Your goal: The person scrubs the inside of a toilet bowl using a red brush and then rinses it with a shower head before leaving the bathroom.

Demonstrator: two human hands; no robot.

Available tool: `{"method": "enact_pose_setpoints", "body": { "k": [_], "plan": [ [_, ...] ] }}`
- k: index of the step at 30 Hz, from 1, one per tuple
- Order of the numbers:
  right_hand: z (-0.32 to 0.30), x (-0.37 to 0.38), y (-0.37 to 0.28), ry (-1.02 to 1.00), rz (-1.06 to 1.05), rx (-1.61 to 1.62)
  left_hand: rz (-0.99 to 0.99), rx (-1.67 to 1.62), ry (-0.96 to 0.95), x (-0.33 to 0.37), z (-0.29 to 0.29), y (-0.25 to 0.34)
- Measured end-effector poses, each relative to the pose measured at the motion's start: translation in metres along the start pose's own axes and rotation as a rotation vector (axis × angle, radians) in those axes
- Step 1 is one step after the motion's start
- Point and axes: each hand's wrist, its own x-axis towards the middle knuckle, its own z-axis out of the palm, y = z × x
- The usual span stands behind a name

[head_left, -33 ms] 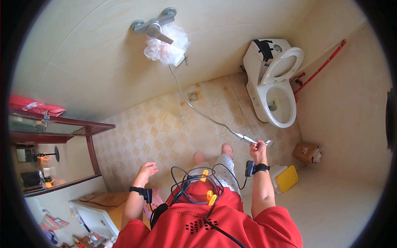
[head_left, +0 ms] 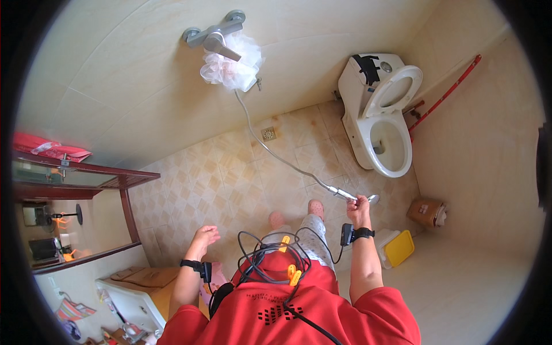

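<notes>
My right hand (head_left: 359,210) is closed round the handle of a chrome hand shower (head_left: 342,194), whose round head (head_left: 374,199) juts out beyond my fingers on the right. From the handle a grey metal hose (head_left: 282,163) runs in a loose curve up to the wall, passing behind a white mesh bath puff (head_left: 234,62). The puff hangs at the wall-mounted mixer tap (head_left: 214,38), hiding the hose's upper end. My left hand (head_left: 206,236) is held in the air at my left side, fingers stretched out, with nothing in it. No water spray can be made out.
A toilet (head_left: 352,115) with its seat raised stands at the far right, beside a red pole (head_left: 447,99). Nearer are a cardboard box (head_left: 426,212) and a yellow-lidded bin (head_left: 398,249). A floor drain (head_left: 268,134) lies ahead. Black cables (head_left: 261,244) hang at my front.
</notes>
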Motion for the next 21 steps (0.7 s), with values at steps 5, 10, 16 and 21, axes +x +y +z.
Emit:
{"method": "enact_pose_setpoints", "body": {
  "k": [5, 10, 16, 21],
  "plan": [
    [-0.008, 0.001, 0.009, -0.001, -0.008, -0.035, 0.004, -0.005, 0.002, 0.0, -0.006, -0.006],
    [-0.025, -0.01, -0.001, 0.03, -0.036, 0.01, 0.001, -0.006, 0.002, 0.002, -0.006, -0.004],
    [-0.059, -0.025, -0.022, 0.011, -0.06, 0.253, -0.006, -0.012, -0.041, 0.015, -0.01, -0.006],
    [-0.077, -0.049, -0.018, 0.028, -0.088, 0.387, -0.006, -0.017, -0.049, 0.026, -0.011, -0.001]
  ]
}}
